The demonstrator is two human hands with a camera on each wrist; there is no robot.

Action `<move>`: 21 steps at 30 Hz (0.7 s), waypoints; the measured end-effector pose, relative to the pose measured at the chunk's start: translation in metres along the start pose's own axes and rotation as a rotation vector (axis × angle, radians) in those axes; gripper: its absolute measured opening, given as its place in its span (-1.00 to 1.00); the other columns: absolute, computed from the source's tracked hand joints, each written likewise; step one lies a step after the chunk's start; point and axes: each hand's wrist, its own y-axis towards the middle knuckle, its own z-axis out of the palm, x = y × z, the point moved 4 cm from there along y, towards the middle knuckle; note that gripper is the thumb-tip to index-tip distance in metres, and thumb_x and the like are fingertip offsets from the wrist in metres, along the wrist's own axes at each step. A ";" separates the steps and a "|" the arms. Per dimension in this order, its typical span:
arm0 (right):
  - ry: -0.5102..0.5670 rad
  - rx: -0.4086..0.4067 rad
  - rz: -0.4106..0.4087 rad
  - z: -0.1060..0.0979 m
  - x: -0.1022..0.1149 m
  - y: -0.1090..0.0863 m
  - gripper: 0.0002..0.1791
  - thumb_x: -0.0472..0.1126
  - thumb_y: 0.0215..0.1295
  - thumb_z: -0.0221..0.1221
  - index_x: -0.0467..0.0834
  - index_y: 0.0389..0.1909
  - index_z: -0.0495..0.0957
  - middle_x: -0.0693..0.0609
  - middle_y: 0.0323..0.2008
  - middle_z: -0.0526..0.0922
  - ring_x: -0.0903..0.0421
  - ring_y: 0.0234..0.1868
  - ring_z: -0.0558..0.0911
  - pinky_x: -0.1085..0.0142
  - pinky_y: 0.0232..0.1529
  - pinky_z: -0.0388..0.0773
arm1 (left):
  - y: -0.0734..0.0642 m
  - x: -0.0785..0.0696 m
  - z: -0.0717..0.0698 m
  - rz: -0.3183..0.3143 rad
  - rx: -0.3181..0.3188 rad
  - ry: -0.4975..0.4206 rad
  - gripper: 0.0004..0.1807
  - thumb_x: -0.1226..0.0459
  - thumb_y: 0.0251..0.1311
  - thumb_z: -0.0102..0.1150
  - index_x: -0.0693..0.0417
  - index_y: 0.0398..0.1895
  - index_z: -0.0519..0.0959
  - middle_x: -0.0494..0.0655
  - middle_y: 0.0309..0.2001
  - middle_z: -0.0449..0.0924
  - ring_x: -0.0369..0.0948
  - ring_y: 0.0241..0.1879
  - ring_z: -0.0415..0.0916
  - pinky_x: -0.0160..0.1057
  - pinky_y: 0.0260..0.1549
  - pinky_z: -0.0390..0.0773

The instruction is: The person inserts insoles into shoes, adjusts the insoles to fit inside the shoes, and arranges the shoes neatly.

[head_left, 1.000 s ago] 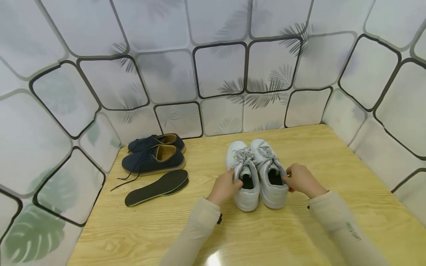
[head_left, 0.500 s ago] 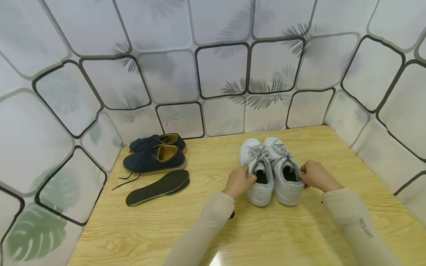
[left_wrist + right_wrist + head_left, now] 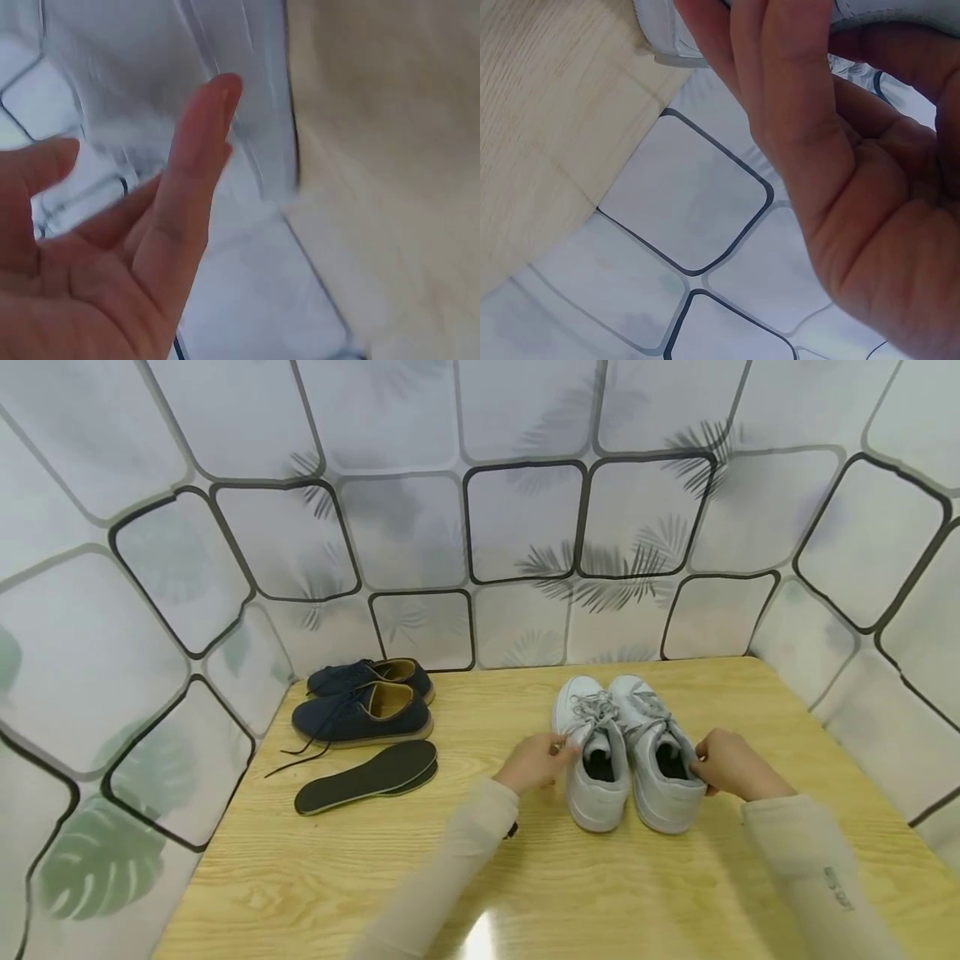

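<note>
A pair of white lace-up sneakers stands side by side at the table's right middle, toes toward the wall. My left hand [image 3: 534, 762] is beside the left sneaker [image 3: 596, 802], fingers extended along its outer side. In the left wrist view the thumb [image 3: 56, 161] stands apart from the fingers, with nothing between them. My right hand [image 3: 738, 766] pinches the outer collar of the right sneaker [image 3: 667, 806] near the heel. In the right wrist view that sneaker's edge [image 3: 892, 13] lies between thumb and fingers.
Two dark blue lace-up shoes [image 3: 360, 718] stand at the table's back left, one lace trailing on the wood. Before them lie two overlapping dark insoles [image 3: 367, 777]. A patterned cloth wall [image 3: 525, 527] closes off the back and sides of the wooden table [image 3: 337, 877].
Both hands have shifted the sneakers to the right across the table. The left hand has since let go of the left sneaker's collar. The blue shoes and insoles stay in place.
</note>
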 end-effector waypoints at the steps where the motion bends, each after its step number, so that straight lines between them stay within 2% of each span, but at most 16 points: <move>1: 0.005 -0.001 0.001 0.001 0.001 0.000 -0.80 -0.44 0.19 0.06 -0.54 -0.37 0.58 -0.23 -0.58 0.64 0.04 -0.63 0.66 0.16 -0.44 0.62 | 0.003 0.006 -0.011 -0.021 -0.026 0.001 -0.50 0.04 0.41 -0.03 0.28 0.15 0.48 0.14 -0.08 0.62 -0.09 -0.35 0.63 -0.23 -0.34 0.60; 3: 0.010 -0.003 0.003 0.003 0.002 -0.001 -0.80 -0.44 0.18 0.05 -0.54 -0.37 0.58 -0.25 -0.57 0.64 0.03 -0.63 0.66 0.16 -0.45 0.62 | 0.010 0.022 -0.038 -0.077 -0.135 0.030 -0.45 0.08 0.42 -0.04 0.40 0.22 0.40 0.26 0.13 0.49 0.04 -0.10 0.60 -0.13 -0.11 0.58; 5: 0.008 -0.001 0.002 0.005 0.003 -0.001 -0.80 -0.45 0.18 0.05 -0.54 -0.38 0.58 -0.26 -0.57 0.64 0.03 -0.63 0.66 0.16 -0.46 0.62 | 0.021 0.040 -0.068 -0.141 -0.268 0.093 -0.43 0.17 0.40 -0.02 0.51 0.25 0.30 0.39 0.20 0.35 0.15 0.01 0.52 -0.04 -0.01 0.53; 7: 0.007 -0.004 0.001 0.006 0.003 -0.001 -0.81 -0.45 0.18 0.05 -0.53 -0.41 0.58 -0.25 -0.59 0.63 0.03 -0.63 0.66 0.16 -0.47 0.61 | 0.033 0.064 -0.095 -0.214 -0.400 0.113 -0.42 0.28 0.34 -0.02 0.59 0.27 0.20 0.49 0.23 0.22 0.21 -0.05 0.50 0.01 -0.06 0.54; 9: 0.002 -0.004 -0.003 0.008 0.003 -0.001 -0.81 -0.45 0.18 0.04 -0.51 -0.44 0.58 -0.23 -0.61 0.63 0.03 -0.64 0.65 0.17 -0.47 0.61 | 0.041 0.089 -0.118 -0.305 -0.472 0.091 -0.36 0.33 0.31 -0.05 0.60 0.33 0.08 0.54 0.27 0.09 0.11 -0.29 0.55 -0.04 -0.30 0.59; 10: -0.001 -0.002 -0.005 0.008 0.004 -0.001 -0.82 -0.45 0.18 0.04 -0.50 -0.45 0.58 -0.21 -0.61 0.63 0.04 -0.64 0.65 0.17 -0.47 0.61 | 0.054 0.112 -0.125 -0.332 -0.508 0.104 -0.34 0.34 0.30 -0.09 0.62 0.34 0.02 0.56 0.26 0.06 0.14 -0.28 0.51 -0.05 -0.36 0.59; 11: 0.000 0.000 -0.006 0.009 0.004 -0.001 -0.82 -0.45 0.18 0.04 -0.49 -0.46 0.58 -0.20 -0.61 0.62 0.04 -0.65 0.65 0.17 -0.47 0.61 | 0.066 0.135 -0.129 -0.379 -0.524 0.095 -0.30 0.32 0.32 -0.13 0.61 0.37 -0.08 0.58 0.31 -0.04 0.16 -0.24 0.51 -0.05 -0.36 0.59; 13: 0.002 0.002 -0.008 0.010 0.005 0.001 -0.82 -0.45 0.17 0.04 -0.47 -0.48 0.58 -0.18 -0.62 0.62 0.04 -0.65 0.65 0.17 -0.49 0.60 | 0.094 0.186 -0.133 -0.424 -0.548 0.092 -0.23 0.27 0.33 -0.17 0.61 0.39 -0.22 0.59 0.34 -0.11 0.18 -0.16 0.47 -0.05 -0.40 0.59; 15: -0.001 0.004 -0.013 0.011 0.007 0.003 -0.81 -0.44 0.17 0.04 -0.45 -0.50 0.58 -0.16 -0.62 0.62 0.04 -0.64 0.65 0.19 -0.50 0.59 | 0.120 0.230 -0.132 -0.437 -0.551 0.133 -0.22 0.25 0.31 -0.16 0.64 0.37 -0.19 0.61 0.31 -0.07 0.28 -0.03 0.33 -0.04 -0.41 0.58; 16: -0.001 0.003 -0.016 0.012 0.008 0.004 -0.81 -0.43 0.16 0.04 -0.43 -0.51 0.58 -0.14 -0.64 0.62 0.04 -0.64 0.64 0.20 -0.52 0.58 | 0.134 0.251 -0.131 -0.435 -0.564 0.168 -0.23 0.25 0.27 -0.14 0.67 0.35 -0.13 0.61 0.27 0.00 0.29 -0.03 0.28 -0.03 -0.44 0.57; 17: 0.003 0.001 -0.018 0.013 0.009 0.005 -0.81 -0.43 0.15 0.04 -0.42 -0.53 0.58 -0.13 -0.64 0.62 0.04 -0.65 0.65 0.21 -0.53 0.57 | 0.136 0.257 -0.131 -0.457 -0.542 0.152 -0.25 0.25 0.29 -0.14 0.65 0.35 -0.10 0.59 0.26 0.00 0.25 -0.04 0.27 -0.03 -0.42 0.55; 18: 0.008 0.001 -0.019 0.014 0.009 0.006 -0.81 -0.43 0.15 0.04 -0.41 -0.53 0.59 -0.12 -0.65 0.61 0.04 -0.65 0.65 0.22 -0.54 0.56 | 0.138 0.262 -0.131 -0.453 -0.527 0.176 -0.29 0.28 0.26 -0.12 0.66 0.32 0.00 0.56 0.20 0.09 0.22 -0.07 0.24 -0.04 -0.43 0.52; 20: 0.010 0.006 -0.022 0.015 0.010 0.007 -0.80 -0.43 0.15 0.03 -0.39 -0.57 0.58 -0.10 -0.67 0.60 0.04 -0.65 0.64 0.23 -0.55 0.56 | 0.134 0.257 -0.132 -0.489 -0.489 0.182 -0.36 0.32 0.27 -0.09 0.63 0.29 0.09 0.53 0.16 0.10 0.18 -0.10 0.24 -0.02 -0.39 0.49; 21: 0.016 0.009 -0.022 0.015 0.010 0.007 -0.80 -0.44 0.15 0.03 -0.39 -0.58 0.57 -0.09 -0.67 0.60 0.04 -0.65 0.64 0.23 -0.55 0.56 | 0.132 0.254 -0.130 -0.476 -0.489 0.245 -0.44 0.33 0.26 -0.11 0.60 0.24 0.18 0.48 0.09 0.18 0.14 -0.15 0.24 -0.05 -0.40 0.45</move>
